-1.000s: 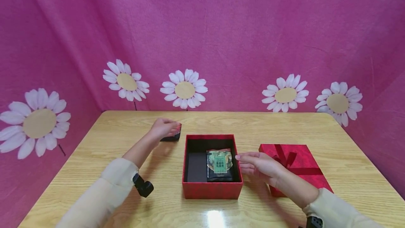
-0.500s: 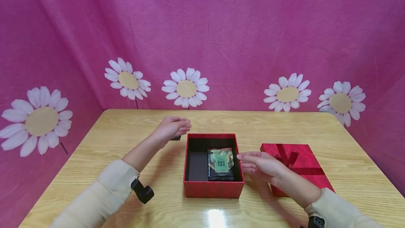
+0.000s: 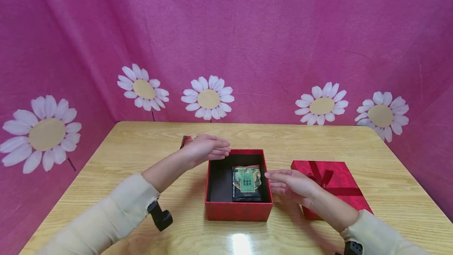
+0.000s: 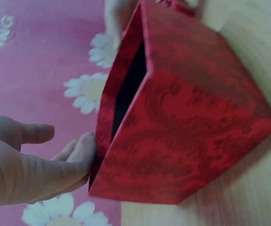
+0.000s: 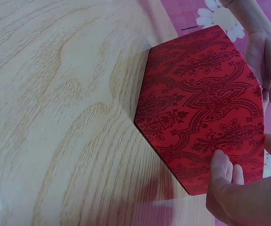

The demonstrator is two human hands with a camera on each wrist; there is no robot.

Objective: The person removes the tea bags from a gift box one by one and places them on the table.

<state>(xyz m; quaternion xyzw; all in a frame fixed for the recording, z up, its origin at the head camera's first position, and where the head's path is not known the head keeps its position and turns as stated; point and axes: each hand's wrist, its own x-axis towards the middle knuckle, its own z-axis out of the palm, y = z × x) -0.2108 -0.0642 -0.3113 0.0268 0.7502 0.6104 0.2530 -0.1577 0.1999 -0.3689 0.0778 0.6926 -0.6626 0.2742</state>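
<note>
A red patterned gift box (image 3: 238,211) stands uncovered on the table. Inside, towards its right wall, lies a dark packet (image 3: 247,182) with a green label. My left hand (image 3: 207,148) is over the box's far left corner, fingers extended and nothing seen in its grasp; in the left wrist view its fingertips (image 4: 86,146) are at the rim. Partly hidden behind that hand is another dark packet (image 3: 186,141) with red print. My right hand (image 3: 295,186) rests against the box's right wall, thumb at the rim and fingers (image 5: 220,165) flat on the outside.
To the right, partly behind my right forearm, lies the red box lid (image 3: 339,180) with a ribbon bow. The wooden table (image 3: 141,137) ends at a pink curtain (image 3: 247,50) printed with white daisies.
My left hand has moved right from above the packet at the back left to the box's far left corner. The right hand stays at the box wall.
</note>
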